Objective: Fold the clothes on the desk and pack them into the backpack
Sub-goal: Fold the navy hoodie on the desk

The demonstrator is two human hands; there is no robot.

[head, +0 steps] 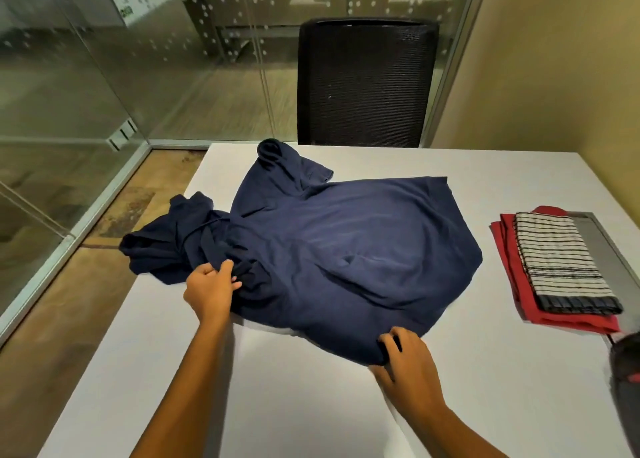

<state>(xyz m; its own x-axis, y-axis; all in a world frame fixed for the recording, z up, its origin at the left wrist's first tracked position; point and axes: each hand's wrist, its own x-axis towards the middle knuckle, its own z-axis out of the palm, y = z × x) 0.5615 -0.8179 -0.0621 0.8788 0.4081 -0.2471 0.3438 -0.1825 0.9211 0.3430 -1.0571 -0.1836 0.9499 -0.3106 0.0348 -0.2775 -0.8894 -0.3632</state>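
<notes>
— Navy shirt point(346, 243) is shown spread and rumpled across the middle of the white desk point(311, 405). How is it held?
— It is gripped at two places. Bunched fabric at its left side is pinched between the thumb and fingers of the left hand point(211, 289). The near edge is caught in the curled fingers of the right hand point(408, 364). The bulk of the shirt lies beyond and between the two hands, and part of it hangs past the desk's left edge.
— Can any writing be read?
— A green sign point(125, 14) is seen behind the glass wall point(69, 94), but it is too blurred to be read.
— What else is pictured?
— A folded red cloth point(507, 250) is stacked at the right, well apart from the shirt, with a folded striped cloth point(561, 260) laid on top. A black mesh chair point(367, 83) is set against the far side of the desk. A dark object point(627, 381) is cut off at the right edge, and what it is cannot be told.
</notes>
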